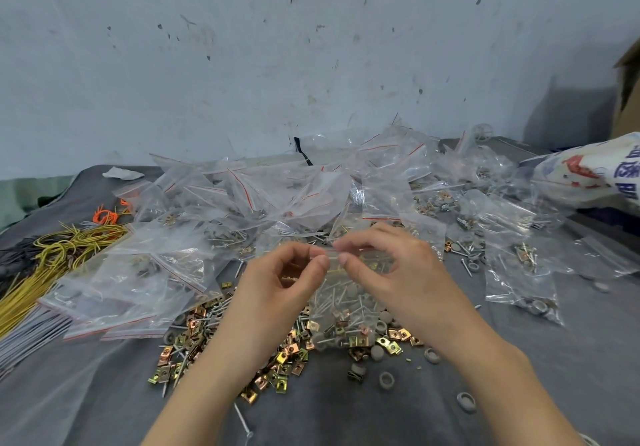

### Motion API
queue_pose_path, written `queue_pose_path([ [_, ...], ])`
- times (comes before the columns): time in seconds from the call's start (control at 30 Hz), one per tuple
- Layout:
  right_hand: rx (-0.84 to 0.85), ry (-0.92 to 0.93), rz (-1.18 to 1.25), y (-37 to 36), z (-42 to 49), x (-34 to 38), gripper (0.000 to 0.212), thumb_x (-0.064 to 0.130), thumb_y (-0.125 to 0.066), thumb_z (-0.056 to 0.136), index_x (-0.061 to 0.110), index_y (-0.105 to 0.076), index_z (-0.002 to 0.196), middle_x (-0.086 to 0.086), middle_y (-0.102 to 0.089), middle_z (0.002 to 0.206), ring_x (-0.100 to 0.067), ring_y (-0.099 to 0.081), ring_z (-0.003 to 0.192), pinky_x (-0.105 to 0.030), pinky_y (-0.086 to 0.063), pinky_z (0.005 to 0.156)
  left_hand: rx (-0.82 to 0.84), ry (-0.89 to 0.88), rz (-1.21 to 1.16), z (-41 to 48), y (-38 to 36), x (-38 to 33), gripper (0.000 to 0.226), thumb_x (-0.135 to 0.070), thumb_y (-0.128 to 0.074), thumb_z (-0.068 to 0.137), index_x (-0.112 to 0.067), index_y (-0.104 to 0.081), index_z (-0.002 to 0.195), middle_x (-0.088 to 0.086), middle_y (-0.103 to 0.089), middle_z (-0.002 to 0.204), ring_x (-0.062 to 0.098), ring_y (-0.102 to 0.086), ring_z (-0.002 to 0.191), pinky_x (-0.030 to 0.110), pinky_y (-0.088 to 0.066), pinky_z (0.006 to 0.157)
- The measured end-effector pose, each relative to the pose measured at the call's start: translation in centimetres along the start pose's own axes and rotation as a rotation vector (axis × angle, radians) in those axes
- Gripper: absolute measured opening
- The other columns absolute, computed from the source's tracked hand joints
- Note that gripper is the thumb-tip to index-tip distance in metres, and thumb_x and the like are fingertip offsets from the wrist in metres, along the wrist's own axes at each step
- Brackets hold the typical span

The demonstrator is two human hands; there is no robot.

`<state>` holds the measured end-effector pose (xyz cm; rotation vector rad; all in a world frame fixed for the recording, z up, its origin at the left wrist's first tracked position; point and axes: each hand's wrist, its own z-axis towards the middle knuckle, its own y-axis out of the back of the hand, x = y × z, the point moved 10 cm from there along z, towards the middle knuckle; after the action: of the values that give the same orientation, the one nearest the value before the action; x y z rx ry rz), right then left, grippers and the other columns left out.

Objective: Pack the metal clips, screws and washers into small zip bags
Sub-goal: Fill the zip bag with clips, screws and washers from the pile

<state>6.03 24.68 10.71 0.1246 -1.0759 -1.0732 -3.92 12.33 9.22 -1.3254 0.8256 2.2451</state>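
While the small zip bag [346, 293] is being held over the loose hardware, its mouth is being pinched at both ends: the strip is being grasped between thumb and forefinger by the left hand [287, 272] and, just beside it at three o'clock, by the right hand [391, 262]. With the fingertips set so close together, the seal is probably being pressed closed along its length, though whether it is being closed or pulled apart cannot be told. Thin screws and a few brassy pieces are being seen through the clear film, so the bag is being judged as already loaded.

At six o'clock from the hands, the metal clips [277, 359], screws [242, 421] and grey washers [386, 380] are being kept in one spread heap on the grey cloth [519, 359], likely so that parts are being reached without stretching. At twelve o'clock, the filled bags [277, 196] are being piled against the wall, out of the way of the picking area. At nine o'clock, yellow wires [52, 255] are being left in a bundle, and at two o'clock a printed sack [588, 175] is being left lying on its side.
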Motion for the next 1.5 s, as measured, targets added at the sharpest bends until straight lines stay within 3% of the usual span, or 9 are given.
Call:
queue_pose_path([
  [0.23, 0.012, 0.001, 0.016, -0.3, -0.1, 0.1, 0.011, 0.04, -0.069, 0.09, 0.037, -0.075, 0.099, 0.021, -0.067, 0.096, 0.001, -0.063, 0.102, -0.016, -0.047, 0.087, 0.009, -0.012, 0.037, 0.1, -0.4, -0.2, 0.007, -0.024, -0.067, 0.091, -0.027, -0.073, 0.089, -0.002, -0.073, 0.084, 0.022, -0.064, 0.078, 0.031, -0.051, 0.072],
  [0.5, 0.014, -0.015, 0.065, -0.2, -0.3, 0.2, 0.01, 0.03, -0.073, 0.09, 0.04, -0.073, 0.092, 0.023, -0.066, 0.096, 0.007, -0.063, 0.097, -0.003, -0.042, 0.081, 0.015, -0.007, 0.039, 0.1, -0.5, 0.1, 0.005, -0.029, -0.066, 0.091, -0.029, -0.071, 0.088, -0.005, -0.071, 0.082, 0.017, -0.064, 0.075, 0.027, -0.051, 0.068],
  [0.63, 0.021, -0.016, 0.083, -0.2, -0.3, 0.2, 0.015, 0.027, -0.073, 0.091, 0.043, -0.072, 0.092, 0.024, -0.065, 0.1, 0.005, -0.064, 0.098, -0.005, -0.043, 0.082, 0.005, -0.001, 0.03, 0.2, -0.6, 0.1, 0.004, -0.028, -0.069, 0.089, -0.03, -0.071, 0.087, -0.014, -0.071, 0.08, 0.001, -0.062, 0.069, 0.013, -0.049, 0.064],
  [0.8, 0.02, -0.044, 0.102, -0.2, -0.5, -0.3, 0.006, 0.033, -0.073, 0.09, 0.036, -0.074, 0.095, 0.024, -0.067, 0.1, 0.005, -0.065, 0.097, -0.005, -0.044, 0.08, 0.008, 0.013, 0.03, 0.2, -0.6, 0.3, 0.004, -0.027, -0.066, 0.091, -0.028, -0.071, 0.091, -0.011, -0.072, 0.081, 0.002, -0.062, 0.068, 0.018, -0.05, 0.064],
  [0.93, 0.021, -0.052, 0.104, 0.0, -0.5, -0.6, 0.01, 0.03, -0.073, 0.091, 0.04, -0.071, 0.091, 0.025, -0.067, 0.1, 0.006, -0.064, 0.1, -0.003, -0.041, 0.078, 0.008, 0.022, 0.036, 0.1, -0.6, 0.5, 0.007, -0.032, -0.064, 0.091, -0.028, -0.069, 0.088, -0.005, -0.069, 0.079, 0.011, -0.055, 0.064, 0.027, -0.046, 0.06],
  [1.07, 0.022, -0.04, 0.091, 0.1, -0.5, -0.5, 0.013, 0.028, -0.073, 0.091, 0.041, -0.07, 0.09, 0.025, -0.067, 0.099, 0.005, -0.064, 0.1, -0.005, -0.041, 0.08, 0.015, 0.023, 0.019, 0.1, -0.8, 0.4, 0.005, -0.028, -0.067, 0.091, -0.03, -0.07, 0.087, -0.013, -0.071, 0.08, 0.003, -0.063, 0.068, 0.017, -0.049, 0.062],
  [1.27, 0.023, -0.022, 0.101, 0.0, -0.5, -0.3, 0.014, 0.029, -0.072, 0.091, 0.042, -0.07, 0.09, 0.024, -0.067, 0.099, 0.004, -0.065, 0.099, -0.006, -0.043, 0.082, 0.02, 0.001, 0.038, 0.2, -0.9, 0.2, 0.006, -0.028, -0.067, 0.09, -0.032, -0.072, 0.088, -0.017, -0.072, 0.084, 0.004, -0.066, 0.073, 0.019, -0.052, 0.067],
  [1.4, 0.018, -0.021, 0.128, -0.1, -0.5, -0.6, 0.01, 0.03, -0.073, 0.091, 0.039, -0.072, 0.096, 0.025, -0.069, 0.101, 0.006, -0.065, 0.1, -0.006, -0.044, 0.083, -0.017, 0.009, 0.022, 0.2, -0.6, 0.3, 0.008, -0.025, -0.068, 0.089, -0.03, -0.071, 0.083, -0.015, -0.072, 0.081, 0.02, -0.064, 0.07, 0.021, -0.05, 0.062],
  [1.5, 0.012, -0.044, 0.158, 0.1, -0.5, -1.2, 0.014, 0.029, -0.073, 0.091, 0.041, -0.07, 0.098, 0.03, -0.068, 0.102, 0.008, -0.065, 0.1, -0.01, -0.049, 0.083, -0.04, 0.015, 0.029, 0.2, -0.3, 0.4, 0.01, -0.024, -0.069, 0.089, -0.03, -0.07, 0.082, -0.017, -0.071, 0.08, 0.009, -0.065, 0.068, 0.021, -0.051, 0.064],
])
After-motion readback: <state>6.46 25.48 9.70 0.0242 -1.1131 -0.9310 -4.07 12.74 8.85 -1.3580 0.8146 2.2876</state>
